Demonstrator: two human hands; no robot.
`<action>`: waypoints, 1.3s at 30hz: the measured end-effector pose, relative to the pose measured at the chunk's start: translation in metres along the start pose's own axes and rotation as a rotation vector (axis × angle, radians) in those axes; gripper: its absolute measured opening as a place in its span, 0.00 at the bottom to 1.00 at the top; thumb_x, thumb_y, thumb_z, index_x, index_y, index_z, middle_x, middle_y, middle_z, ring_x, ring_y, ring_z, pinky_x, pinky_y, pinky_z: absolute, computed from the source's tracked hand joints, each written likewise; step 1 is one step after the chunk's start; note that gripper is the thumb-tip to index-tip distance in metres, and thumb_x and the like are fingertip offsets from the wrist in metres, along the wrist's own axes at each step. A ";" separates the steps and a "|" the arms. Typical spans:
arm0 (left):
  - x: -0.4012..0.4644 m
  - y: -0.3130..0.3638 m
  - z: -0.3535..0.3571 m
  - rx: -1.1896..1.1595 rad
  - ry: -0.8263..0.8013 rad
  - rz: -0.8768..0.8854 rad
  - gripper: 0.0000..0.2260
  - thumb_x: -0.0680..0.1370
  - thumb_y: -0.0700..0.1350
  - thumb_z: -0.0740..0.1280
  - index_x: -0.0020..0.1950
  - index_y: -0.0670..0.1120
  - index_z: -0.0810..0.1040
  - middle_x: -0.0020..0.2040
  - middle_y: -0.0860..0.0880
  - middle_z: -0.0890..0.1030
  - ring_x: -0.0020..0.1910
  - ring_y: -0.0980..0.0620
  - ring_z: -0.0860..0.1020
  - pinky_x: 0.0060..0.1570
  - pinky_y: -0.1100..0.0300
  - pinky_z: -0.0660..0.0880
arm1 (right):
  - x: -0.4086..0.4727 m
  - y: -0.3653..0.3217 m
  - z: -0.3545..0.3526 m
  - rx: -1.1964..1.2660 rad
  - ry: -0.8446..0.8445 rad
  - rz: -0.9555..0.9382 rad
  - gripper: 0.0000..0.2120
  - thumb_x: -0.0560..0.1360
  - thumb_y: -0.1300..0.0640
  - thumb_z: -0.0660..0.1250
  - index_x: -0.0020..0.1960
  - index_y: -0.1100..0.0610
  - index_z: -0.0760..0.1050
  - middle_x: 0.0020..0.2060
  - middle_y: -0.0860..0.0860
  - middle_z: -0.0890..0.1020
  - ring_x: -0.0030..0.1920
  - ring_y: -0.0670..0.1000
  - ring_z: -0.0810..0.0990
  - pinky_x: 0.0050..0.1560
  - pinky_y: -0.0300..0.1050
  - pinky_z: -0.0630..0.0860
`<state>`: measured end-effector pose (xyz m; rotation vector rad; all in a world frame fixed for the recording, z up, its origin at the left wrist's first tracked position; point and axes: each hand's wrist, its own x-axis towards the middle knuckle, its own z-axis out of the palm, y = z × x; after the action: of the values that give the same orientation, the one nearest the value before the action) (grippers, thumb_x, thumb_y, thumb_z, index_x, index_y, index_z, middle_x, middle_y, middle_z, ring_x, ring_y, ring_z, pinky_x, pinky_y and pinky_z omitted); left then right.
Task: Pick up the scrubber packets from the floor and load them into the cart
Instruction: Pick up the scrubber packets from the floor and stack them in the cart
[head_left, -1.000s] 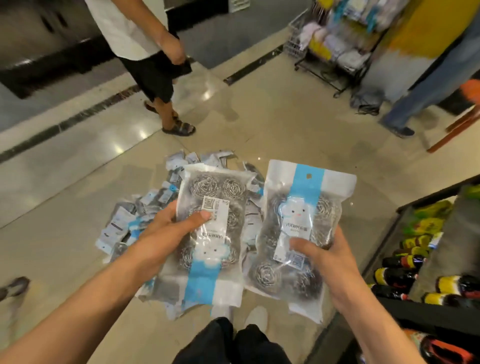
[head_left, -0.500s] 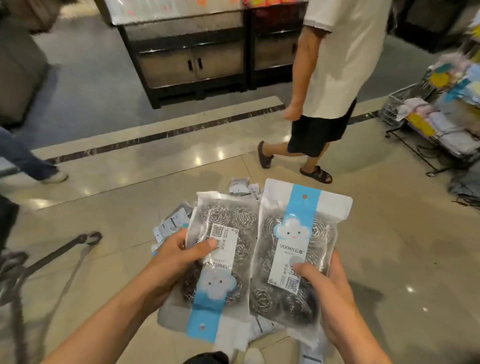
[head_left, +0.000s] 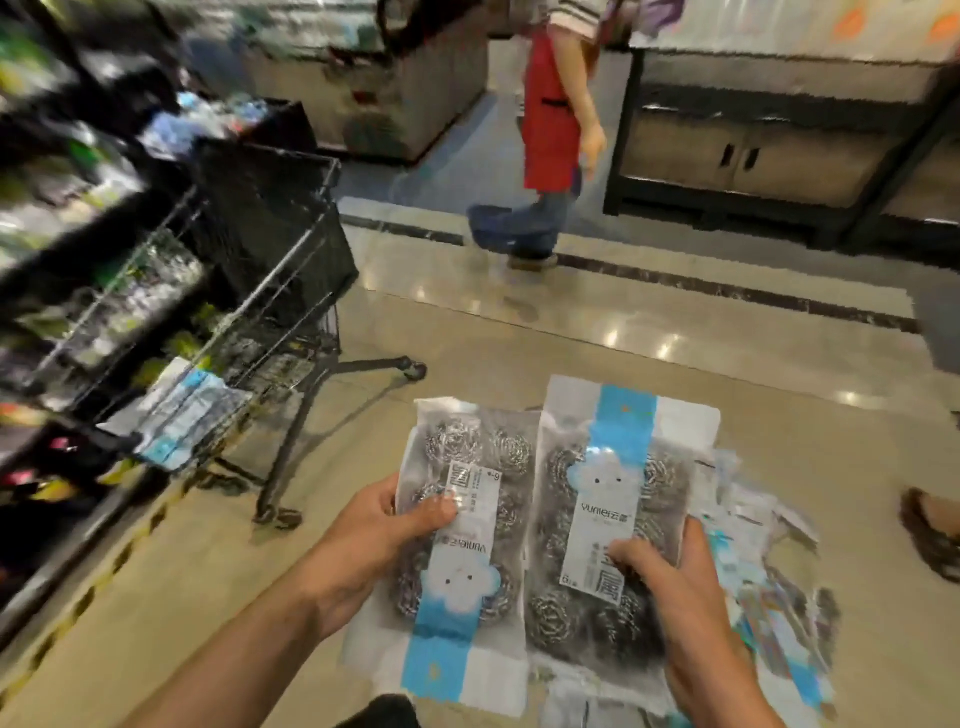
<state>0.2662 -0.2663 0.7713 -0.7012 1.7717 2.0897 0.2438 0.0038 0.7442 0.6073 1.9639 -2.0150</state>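
Head view: left hand (head_left: 363, 540) pinches one scrubber packet (head_left: 457, 561), thumb curled over its label; right hand (head_left: 670, 587) pinches a second packet (head_left: 608, 499) the same way — both held side by side above the floor (head_left: 675, 353). Cart (head_left: 270, 291) sits to the left w/ some packets already in it. More packets (head_left: 769, 597) lie on the floor under the right hand, so prob. partway — these two not yet loaded.

The shelves (head_left: 78, 218) left of the cart (head_left: 270, 270) are smeared by motion, and their goods cannot be told; the packets inside the cart (head_left: 182, 415) are blurred; the passer-by in the red apron (head_left: 550, 109) beyond the cart is cut off above the shoulders by the top edge; the packets on the floor (head_left: 769, 587), right of the cart, are partly hidden behind the right hand (head_left: 670, 587) and its packet (head_left: 608, 499), their print unreadable.
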 end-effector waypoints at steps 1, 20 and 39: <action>-0.006 0.000 -0.016 -0.027 0.054 0.003 0.14 0.77 0.40 0.73 0.62 0.41 0.82 0.57 0.38 0.86 0.55 0.38 0.86 0.53 0.48 0.84 | 0.003 -0.003 0.018 -0.021 -0.044 0.001 0.19 0.73 0.69 0.71 0.58 0.52 0.75 0.49 0.51 0.88 0.44 0.50 0.88 0.41 0.46 0.80; -0.016 0.032 -0.347 -0.332 0.450 0.055 0.18 0.74 0.43 0.75 0.64 0.46 0.81 0.56 0.42 0.87 0.56 0.41 0.86 0.67 0.38 0.75 | 0.011 -0.024 0.396 -0.297 -0.394 -0.011 0.17 0.74 0.70 0.72 0.55 0.53 0.73 0.47 0.55 0.87 0.43 0.55 0.86 0.40 0.48 0.78; 0.130 0.148 -0.504 -0.379 0.607 0.027 0.17 0.76 0.42 0.74 0.65 0.45 0.81 0.57 0.41 0.87 0.56 0.39 0.86 0.65 0.39 0.77 | 0.164 -0.080 0.624 -0.337 -0.570 0.048 0.18 0.73 0.66 0.73 0.55 0.48 0.73 0.44 0.52 0.88 0.43 0.58 0.89 0.48 0.61 0.85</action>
<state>0.1623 -0.7969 0.7645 -1.5612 1.6500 2.4308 -0.0083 -0.5960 0.7366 -0.0057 1.8332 -1.5431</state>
